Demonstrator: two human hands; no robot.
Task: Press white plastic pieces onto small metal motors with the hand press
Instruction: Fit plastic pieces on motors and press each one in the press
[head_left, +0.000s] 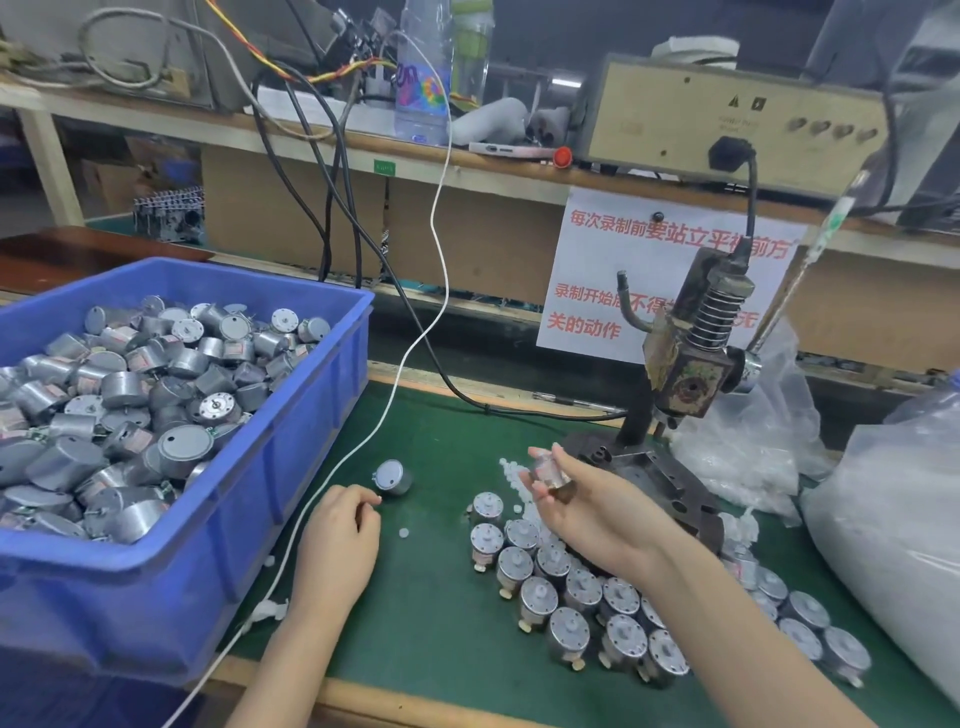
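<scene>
Fingers (566, 460) of the right hand (597, 512) are being curled round one small motor (549, 475), held just near of the hand press (685, 364) — seemingly a loading step. Seating it squarely under the ram is being called for next. Whether the left hand (337, 540), resting on the surface (431, 597), is pinching a white piece cannot be told. On the far sign (623, 270), red writing is being shown — 每次录制前要站立平视前方.

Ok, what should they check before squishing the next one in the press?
1. The motor gripped in the right hand: ok.
2. One of the white plastic pieces on it: cannot tell, the grip hides it.
3. Spot under the hand press free: ok.
4. The left hand away from the press, resting on the green mat: ok.
5. More pieces close by: ok.
</scene>
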